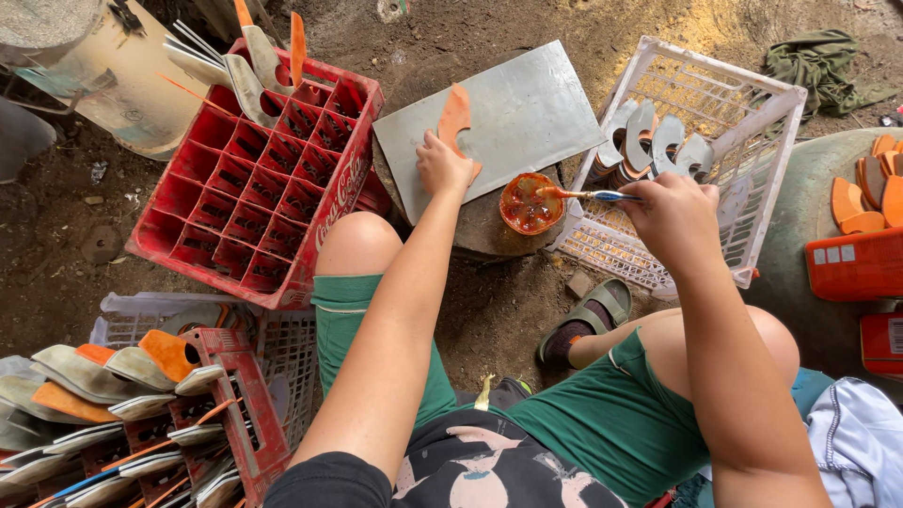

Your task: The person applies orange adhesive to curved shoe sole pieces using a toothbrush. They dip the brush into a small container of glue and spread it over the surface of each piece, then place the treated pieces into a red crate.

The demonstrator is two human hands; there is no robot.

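Covering most of the frame, bare packed earth is seen, dark and damp at the left and sandy yellow toward the upper right. At upper centre a grey metal sheet [508, 118] is laid flat on a round dark stump [489, 226]. On the sheet an orange curved piece [454, 115] is pressed down by the left hand [442, 165], whose fingers are laid over its lower end rather than closed around it. Just right of the sheet's lower edge, a small bowl of orange paint [527, 203] is set on the stump. A thin paintbrush [588, 195] is pinched in the closed fingers of the right hand [673, 216], and its tip is dipped at the bowl's rim. A white plastic crate [743, 103] at upper right is filled with grey curved pieces [654, 141]. A red bottle crate [259, 179] is tilted at upper left, with a few pieces stuck into its top cells. At lower left, stacked grey and orange pieces [103, 376] are piled over another red crate [240, 395]. An orange box [856, 263] is seen at the right edge, and a green cloth [818, 66] is crumpled on the ground in the upper right corner. Green shorts and a sandalled foot [588, 325] are visible below centre.
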